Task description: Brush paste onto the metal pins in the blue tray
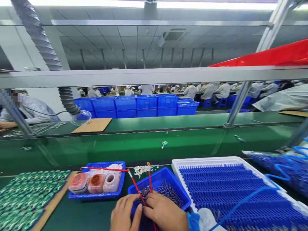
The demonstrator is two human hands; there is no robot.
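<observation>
My left hand [125,213] and my right hand [165,211] meet at the near rim of a blue plastic tray [157,179] that holds loose metal pins. My left hand seems to grip a slanted red-handled stick [136,187]. My right hand seems to grip an upright red stick [150,179] whose lower end shows below my fingers. Whatever lies between my fingers is dark and mostly hidden. To the left, a second blue tray [96,195] holds several plastic jars and a white bag.
A white tray of blue combs [216,192] stands to the right, with blue tubing across it. Green circuit boards [26,199] lie at the left. A green conveyor belt [120,150] runs beyond, then a co-worker [31,112] and stacked blue crates [144,106].
</observation>
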